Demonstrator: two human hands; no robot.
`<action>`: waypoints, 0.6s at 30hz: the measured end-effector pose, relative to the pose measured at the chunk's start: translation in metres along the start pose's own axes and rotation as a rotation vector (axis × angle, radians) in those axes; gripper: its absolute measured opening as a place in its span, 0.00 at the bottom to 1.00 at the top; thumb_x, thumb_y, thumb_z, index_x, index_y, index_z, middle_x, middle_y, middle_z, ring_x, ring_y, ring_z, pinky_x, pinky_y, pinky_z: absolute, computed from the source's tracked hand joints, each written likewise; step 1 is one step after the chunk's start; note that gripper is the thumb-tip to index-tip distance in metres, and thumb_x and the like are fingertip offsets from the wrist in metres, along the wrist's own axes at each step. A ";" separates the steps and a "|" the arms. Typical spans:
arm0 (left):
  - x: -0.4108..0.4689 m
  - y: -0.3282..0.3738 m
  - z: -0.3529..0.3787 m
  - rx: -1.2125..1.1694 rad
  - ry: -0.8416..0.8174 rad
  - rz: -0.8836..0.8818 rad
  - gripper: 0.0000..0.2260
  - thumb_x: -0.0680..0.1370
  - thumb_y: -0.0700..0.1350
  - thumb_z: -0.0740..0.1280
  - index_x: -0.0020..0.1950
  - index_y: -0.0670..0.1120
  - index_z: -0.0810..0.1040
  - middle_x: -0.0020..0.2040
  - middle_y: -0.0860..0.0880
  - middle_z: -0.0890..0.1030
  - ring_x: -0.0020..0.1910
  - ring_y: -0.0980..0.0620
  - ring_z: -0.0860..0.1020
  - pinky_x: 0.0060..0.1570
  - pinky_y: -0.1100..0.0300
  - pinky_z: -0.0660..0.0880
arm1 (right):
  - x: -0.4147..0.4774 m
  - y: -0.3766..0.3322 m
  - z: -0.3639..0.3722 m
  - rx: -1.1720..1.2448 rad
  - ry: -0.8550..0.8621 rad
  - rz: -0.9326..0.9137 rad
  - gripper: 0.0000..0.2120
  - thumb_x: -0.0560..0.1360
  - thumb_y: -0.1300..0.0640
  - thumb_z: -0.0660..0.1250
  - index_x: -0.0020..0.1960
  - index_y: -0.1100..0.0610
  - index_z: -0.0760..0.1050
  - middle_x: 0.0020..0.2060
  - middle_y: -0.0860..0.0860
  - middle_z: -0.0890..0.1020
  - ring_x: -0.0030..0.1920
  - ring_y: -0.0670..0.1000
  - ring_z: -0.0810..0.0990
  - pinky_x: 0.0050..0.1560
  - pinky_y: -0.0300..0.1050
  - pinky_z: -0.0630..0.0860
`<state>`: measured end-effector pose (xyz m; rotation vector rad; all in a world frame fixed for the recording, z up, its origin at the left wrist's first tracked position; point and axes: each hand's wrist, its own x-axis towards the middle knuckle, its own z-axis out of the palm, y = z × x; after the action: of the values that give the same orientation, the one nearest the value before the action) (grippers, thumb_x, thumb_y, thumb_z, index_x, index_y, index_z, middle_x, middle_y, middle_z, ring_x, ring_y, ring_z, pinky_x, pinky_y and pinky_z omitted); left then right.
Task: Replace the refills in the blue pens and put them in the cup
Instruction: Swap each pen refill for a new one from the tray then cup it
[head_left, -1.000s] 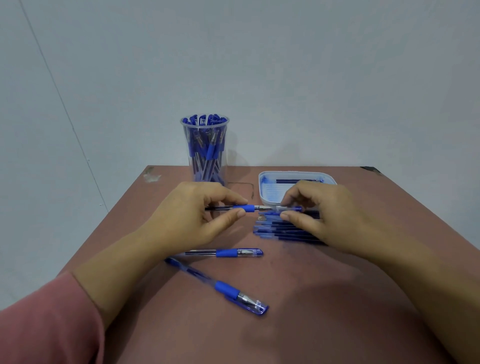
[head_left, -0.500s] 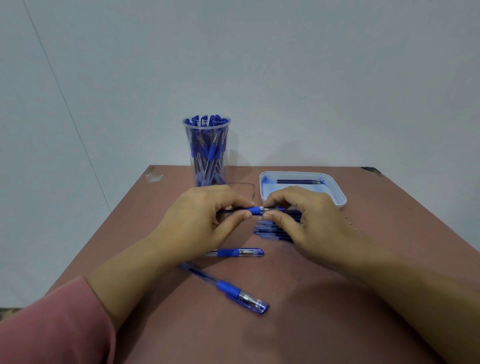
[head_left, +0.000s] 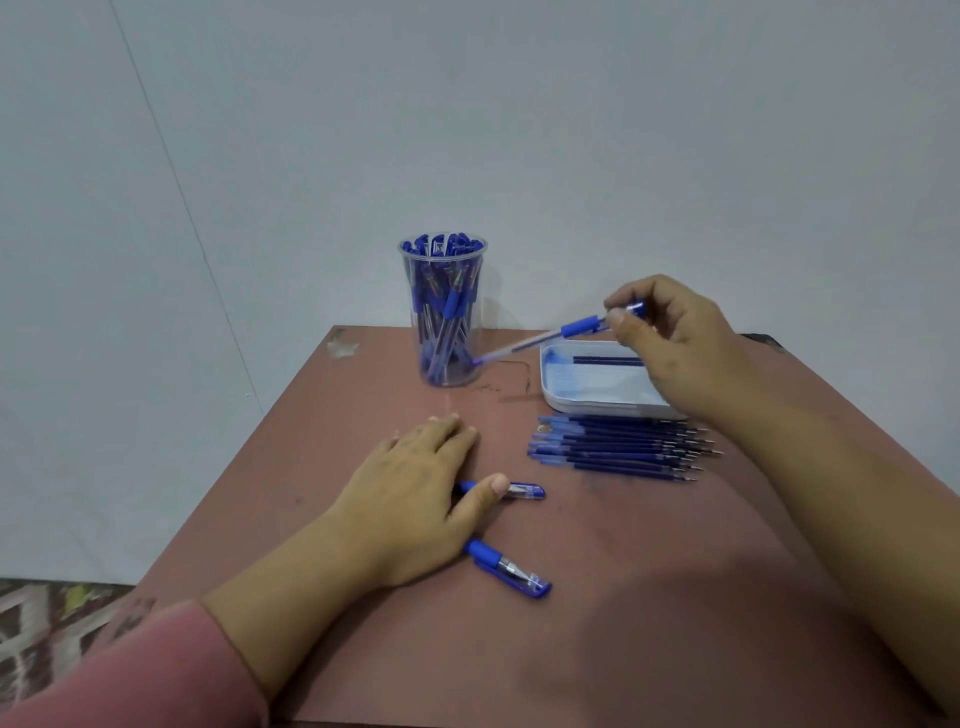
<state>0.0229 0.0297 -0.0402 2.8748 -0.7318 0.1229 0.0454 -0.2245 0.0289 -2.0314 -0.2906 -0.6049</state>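
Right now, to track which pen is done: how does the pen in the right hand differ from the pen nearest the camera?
The held pen is pinched near its cap by the right hand and slants, that end raised; the near pen lies flat on the table. The held pen shows nearly its full length; the near pen's rear is hidden under the left hand. Both have a blue grip and cap.

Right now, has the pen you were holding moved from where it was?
Yes. The right hand lifted the pen from over the refills toward the cup.
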 end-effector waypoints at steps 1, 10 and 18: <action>0.000 0.000 0.002 -0.019 -0.016 0.002 0.43 0.69 0.71 0.35 0.79 0.52 0.56 0.79 0.53 0.56 0.77 0.55 0.54 0.76 0.54 0.52 | 0.006 -0.002 0.001 0.016 0.024 -0.005 0.08 0.78 0.60 0.65 0.45 0.47 0.74 0.37 0.45 0.75 0.38 0.42 0.73 0.46 0.36 0.73; 0.002 0.000 0.006 -0.024 -0.019 -0.005 0.43 0.68 0.70 0.34 0.79 0.54 0.55 0.79 0.55 0.55 0.77 0.57 0.51 0.76 0.55 0.48 | 0.070 -0.029 0.019 0.092 0.250 -0.127 0.05 0.78 0.59 0.64 0.54 0.54 0.72 0.40 0.43 0.73 0.36 0.36 0.72 0.43 0.29 0.70; 0.002 -0.002 0.008 -0.015 -0.014 0.006 0.42 0.69 0.70 0.33 0.80 0.54 0.53 0.79 0.55 0.53 0.77 0.57 0.51 0.76 0.56 0.47 | 0.103 -0.041 0.059 0.098 0.262 -0.197 0.11 0.76 0.62 0.66 0.51 0.55 0.64 0.37 0.48 0.76 0.32 0.38 0.74 0.39 0.30 0.72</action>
<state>0.0255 0.0290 -0.0480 2.8621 -0.7404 0.0975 0.1330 -0.1571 0.0890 -1.8170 -0.3577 -0.9512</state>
